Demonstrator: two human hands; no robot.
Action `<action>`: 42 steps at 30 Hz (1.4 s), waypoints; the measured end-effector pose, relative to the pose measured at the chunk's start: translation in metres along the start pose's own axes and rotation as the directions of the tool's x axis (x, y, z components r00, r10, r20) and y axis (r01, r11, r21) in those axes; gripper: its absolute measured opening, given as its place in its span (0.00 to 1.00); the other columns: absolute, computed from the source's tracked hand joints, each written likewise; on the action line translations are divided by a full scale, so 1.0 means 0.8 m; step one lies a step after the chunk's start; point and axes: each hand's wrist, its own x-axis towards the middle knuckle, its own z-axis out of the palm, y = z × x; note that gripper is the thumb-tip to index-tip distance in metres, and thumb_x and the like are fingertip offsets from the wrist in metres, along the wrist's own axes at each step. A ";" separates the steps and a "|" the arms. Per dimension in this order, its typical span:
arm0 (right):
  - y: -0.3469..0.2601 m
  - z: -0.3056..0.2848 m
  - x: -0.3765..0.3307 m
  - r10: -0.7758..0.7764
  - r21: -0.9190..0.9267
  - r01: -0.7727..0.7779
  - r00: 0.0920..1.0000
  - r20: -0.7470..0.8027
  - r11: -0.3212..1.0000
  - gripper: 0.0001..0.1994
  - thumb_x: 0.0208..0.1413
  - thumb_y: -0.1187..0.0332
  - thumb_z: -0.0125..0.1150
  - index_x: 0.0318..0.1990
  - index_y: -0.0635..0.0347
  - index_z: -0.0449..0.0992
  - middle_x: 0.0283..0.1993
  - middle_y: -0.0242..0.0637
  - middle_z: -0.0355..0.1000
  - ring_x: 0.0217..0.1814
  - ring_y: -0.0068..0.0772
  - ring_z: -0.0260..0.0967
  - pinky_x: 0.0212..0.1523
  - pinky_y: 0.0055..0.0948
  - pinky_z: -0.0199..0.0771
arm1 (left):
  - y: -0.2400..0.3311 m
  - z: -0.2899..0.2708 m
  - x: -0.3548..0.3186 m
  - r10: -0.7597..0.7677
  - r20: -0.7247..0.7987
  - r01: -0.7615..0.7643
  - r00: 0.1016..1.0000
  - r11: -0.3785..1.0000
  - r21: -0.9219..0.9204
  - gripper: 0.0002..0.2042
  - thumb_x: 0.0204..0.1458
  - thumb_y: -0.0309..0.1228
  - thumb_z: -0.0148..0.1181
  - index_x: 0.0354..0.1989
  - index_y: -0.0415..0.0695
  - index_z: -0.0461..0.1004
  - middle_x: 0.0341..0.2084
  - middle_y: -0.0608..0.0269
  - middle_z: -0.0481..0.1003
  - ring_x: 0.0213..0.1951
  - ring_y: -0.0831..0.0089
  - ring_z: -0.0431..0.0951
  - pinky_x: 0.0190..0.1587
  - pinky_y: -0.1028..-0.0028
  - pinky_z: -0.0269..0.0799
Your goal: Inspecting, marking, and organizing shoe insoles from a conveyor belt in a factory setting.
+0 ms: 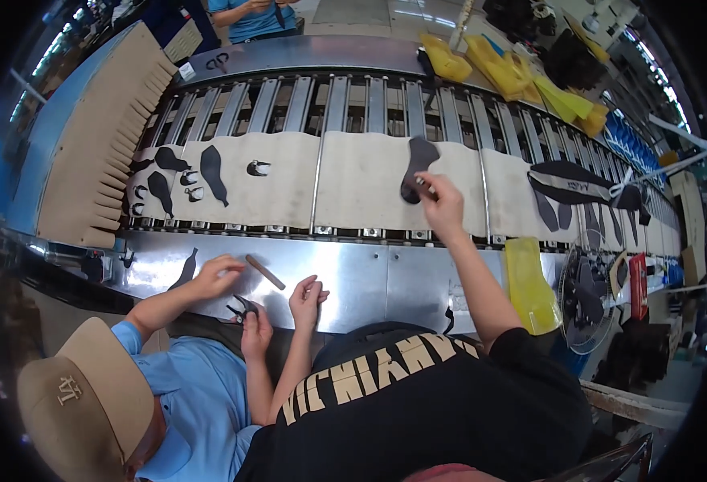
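My right hand [442,205] is closed on a short dark brown strip [426,189], mostly hidden by the fingers. It is over the lower end of a dark grey, sole-shaped piece [422,153] that lies on the cream conveyor belt [361,181]. Beneath the fingers is a rounded black part, its contact with the piece unclear. My left hand [309,301] hovers at the near edge of the metal ledge [353,277], fingers loosely bent and apart, holding nothing visible. Left of it, a brown stick [265,271] lies near a co-worker's hands [218,275], one of which holds a small black piece [243,308].
Several dark cut pieces [213,173] lie on the belt's left part, more [570,178] at the right. A brown fringed cover [88,136] stands at the left end. A yellow sheet [533,285] and a fan [588,301] are near my right arm. Another person [253,20] stands across.
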 end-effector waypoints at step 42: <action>0.005 0.095 -0.202 0.048 -0.246 0.093 0.859 0.509 0.965 0.14 0.51 0.60 0.62 0.45 0.51 0.73 0.34 0.41 0.71 0.33 0.44 0.70 0.32 0.40 0.68 | 0.018 0.017 -0.015 0.589 0.083 -0.474 0.804 0.550 0.688 0.04 0.50 0.27 0.60 0.34 0.45 0.78 0.25 0.62 0.74 0.24 0.67 0.75 0.27 0.71 0.71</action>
